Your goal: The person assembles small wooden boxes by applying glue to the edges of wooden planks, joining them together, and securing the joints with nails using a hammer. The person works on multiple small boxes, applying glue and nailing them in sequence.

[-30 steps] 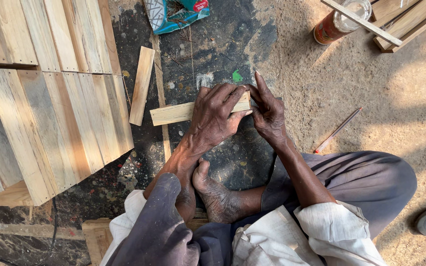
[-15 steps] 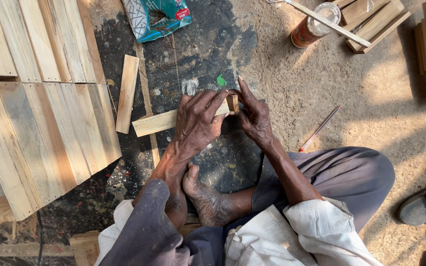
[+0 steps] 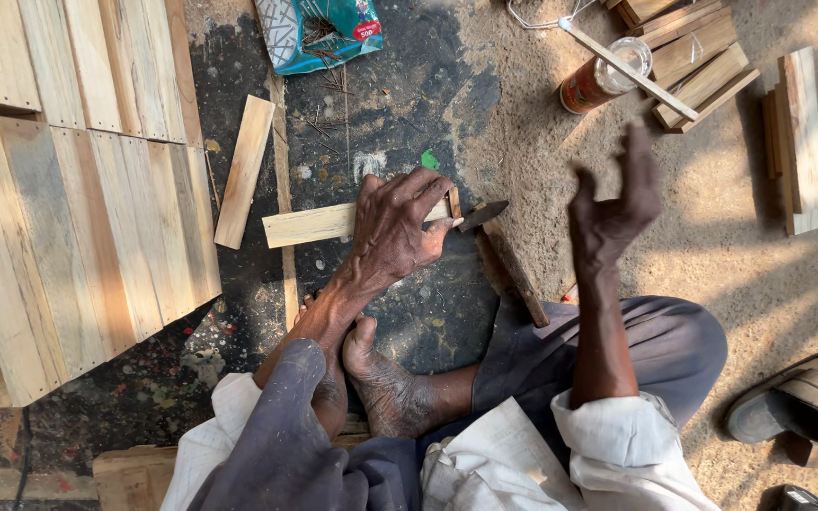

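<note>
My left hand presses down on the right end of a pale wooden slat lying flat on the dark ground. A small nail seems to stand at that end of the slat by my fingertips, too small to be sure. A hammer lies just right of the slat, its dark head near the slat's end and its wooden handle running down toward my knee. My right hand hovers in the air to the right of the hammer, fingers apart, holding nothing.
Slatted wooden panels lie on the left, with a loose short slat beside them. A teal packet lies at the top, an orange can and stacked wood pieces at top right. My bare foot and a sandal are below.
My right hand has left the slat's end and lifted away to the right, opening. The hammer beside the slat is now uncovered. My left hand stays on the slat.
</note>
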The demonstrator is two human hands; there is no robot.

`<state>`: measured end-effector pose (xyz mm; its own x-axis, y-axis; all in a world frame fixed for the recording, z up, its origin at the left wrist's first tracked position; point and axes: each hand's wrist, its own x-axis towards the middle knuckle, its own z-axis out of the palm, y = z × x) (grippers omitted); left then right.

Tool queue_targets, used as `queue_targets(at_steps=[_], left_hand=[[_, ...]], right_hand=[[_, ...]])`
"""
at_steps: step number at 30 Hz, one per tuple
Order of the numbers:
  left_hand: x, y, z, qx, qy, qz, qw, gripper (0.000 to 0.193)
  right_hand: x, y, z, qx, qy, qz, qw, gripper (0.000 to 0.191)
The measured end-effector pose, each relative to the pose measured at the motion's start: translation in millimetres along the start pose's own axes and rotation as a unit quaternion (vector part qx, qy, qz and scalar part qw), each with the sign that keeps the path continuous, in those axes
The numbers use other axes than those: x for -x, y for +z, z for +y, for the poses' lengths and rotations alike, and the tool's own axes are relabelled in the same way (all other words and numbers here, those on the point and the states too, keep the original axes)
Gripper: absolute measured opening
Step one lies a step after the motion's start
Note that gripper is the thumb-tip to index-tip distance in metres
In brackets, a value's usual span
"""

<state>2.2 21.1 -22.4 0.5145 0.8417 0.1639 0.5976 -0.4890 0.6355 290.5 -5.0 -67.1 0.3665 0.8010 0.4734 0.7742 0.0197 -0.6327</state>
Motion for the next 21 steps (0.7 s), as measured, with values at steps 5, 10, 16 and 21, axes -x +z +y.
queue_targets(at_steps=[5,10,16,21], left_hand=[[1.3,5.5,-1.8,0.013,-0.01,-0.015,1.0,0.049],[1.6,11.8,-5.4,0.001,-0.006,-0.02,1.0,0.05],[1.3,15.9,-7.7,-0.007,-0.006,-0.004,1.0,0.051],[0.9,14.6,-5.5,-0.003,-0.013,-0.002,1.0,0.053]], right_hand=[[-72.6,-16.4,71.2,0.214,-0.155,-0.006,0.965,0.054],[-95.8,1.8,100.4,0.143,-0.133,-0.098,0.976,0.033],[-93.0,-13.3,99.6,0.03,-0.147,-0.06,0.987,0.02],[-61.1,-59.5,46.4,-0.219,0.023,-0.135,0.966,0.032]])
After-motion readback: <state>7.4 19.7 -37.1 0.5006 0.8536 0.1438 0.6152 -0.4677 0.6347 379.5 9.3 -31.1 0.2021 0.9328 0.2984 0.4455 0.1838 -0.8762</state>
